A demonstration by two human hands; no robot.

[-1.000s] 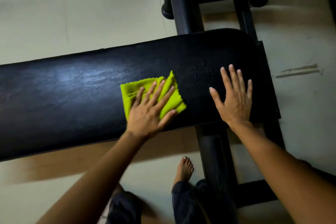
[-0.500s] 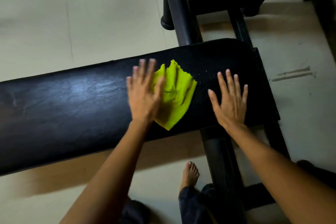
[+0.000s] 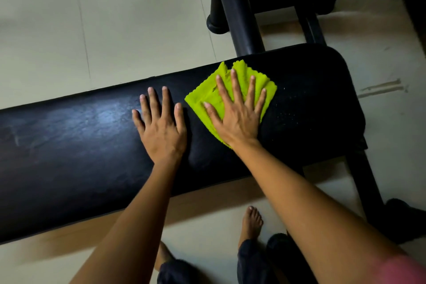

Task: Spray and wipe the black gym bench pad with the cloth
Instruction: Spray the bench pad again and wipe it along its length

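Observation:
The black gym bench pad (image 3: 69, 145) runs across the view from left to right. A yellow-green cloth (image 3: 200, 97) lies spread on its right half. My right hand (image 3: 237, 117) presses flat on the cloth with the fingers fanned out. My left hand (image 3: 161, 129) rests flat on the bare pad just left of the cloth and touches nothing else. Fine spray droplets (image 3: 288, 113) speckle the pad to the right of the cloth. No spray bottle is in view.
A black padded post (image 3: 237, 7) and frame bars rise behind the pad. The bench leg (image 3: 366, 187) drops to the floor at the right. My bare foot (image 3: 252, 221) stands on the pale tiled floor (image 3: 115, 18) below the pad's near edge.
The cloth went from under my left hand to under my right hand. My left hand slid off it to the left, and my right hand moved left onto it.

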